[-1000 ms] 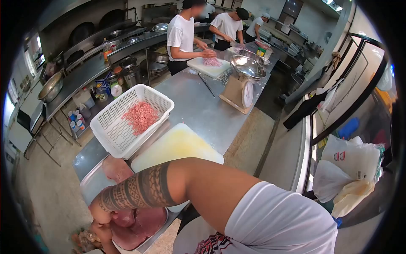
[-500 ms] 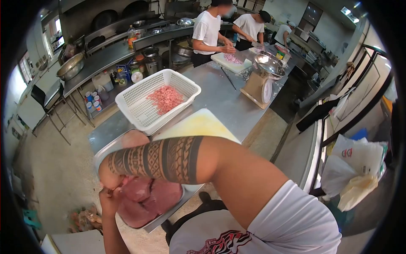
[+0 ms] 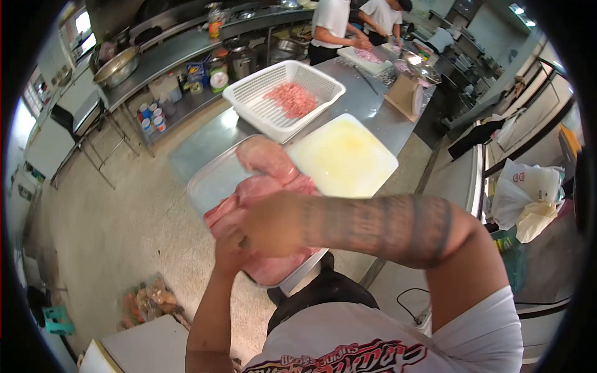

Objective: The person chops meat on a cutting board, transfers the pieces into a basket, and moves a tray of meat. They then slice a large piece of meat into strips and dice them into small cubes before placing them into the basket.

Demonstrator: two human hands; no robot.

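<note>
Right hand (image 3: 272, 225) farther inward over the raw meat (image 3: 266, 156), left hand (image 3: 232, 250) close beside, grip of both unclear

One meat tray (image 3: 214, 180), one basket (image 3: 252, 98)

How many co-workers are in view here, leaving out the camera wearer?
3: one person at the far chopping board, a second person just beyond, and a third person bent over farther back. Others may be hidden or cropped at the top.

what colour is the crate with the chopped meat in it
White crate, seen best in the head view.
</note>
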